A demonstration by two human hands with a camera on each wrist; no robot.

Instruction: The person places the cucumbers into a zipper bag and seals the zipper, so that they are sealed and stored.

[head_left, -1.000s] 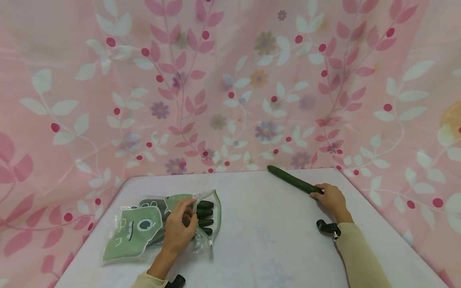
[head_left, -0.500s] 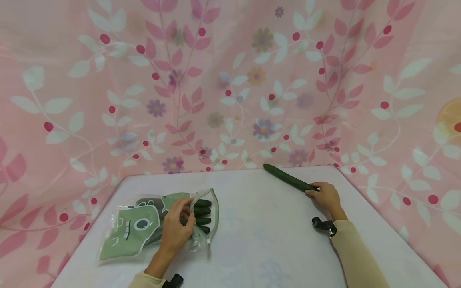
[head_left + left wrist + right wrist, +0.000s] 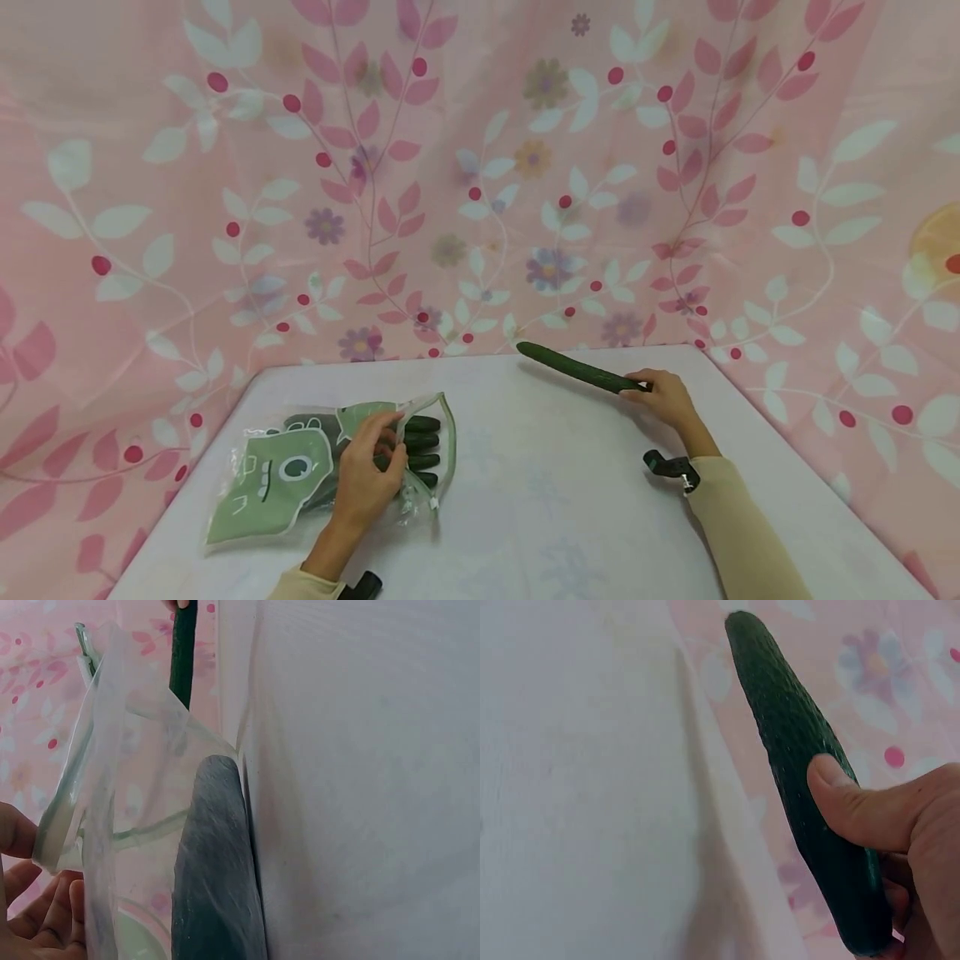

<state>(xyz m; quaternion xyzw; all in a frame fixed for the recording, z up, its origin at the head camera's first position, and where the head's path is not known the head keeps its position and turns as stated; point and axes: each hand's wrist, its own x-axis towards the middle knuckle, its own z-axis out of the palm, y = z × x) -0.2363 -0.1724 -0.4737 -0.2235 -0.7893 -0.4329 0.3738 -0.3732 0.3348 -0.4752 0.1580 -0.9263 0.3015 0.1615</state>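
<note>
At lower left of the frame, a limp printed bag [image 3: 255, 508] was pinched near its mouth by the left hand [image 3: 366, 471]; several cucumbers [image 3: 424, 440] were contained there. Right of centre, a single cucumber [image 3: 570, 367] was gripped near its right end by the right hand [image 3: 667, 402]. It was judged stiff, fairly light, possibly slippery; a mid-length hold was considered steadier.

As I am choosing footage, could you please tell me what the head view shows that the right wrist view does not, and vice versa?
Only the head view: the left hand at the mouth of the bag, the bagged cucumbers, and the beige sleeves.

Only the right wrist view: fine bumps on the skin of the held cucumber, seen up close.

Both: the right hand gripping that cucumber, the white table and the pink floral cloth.
</note>
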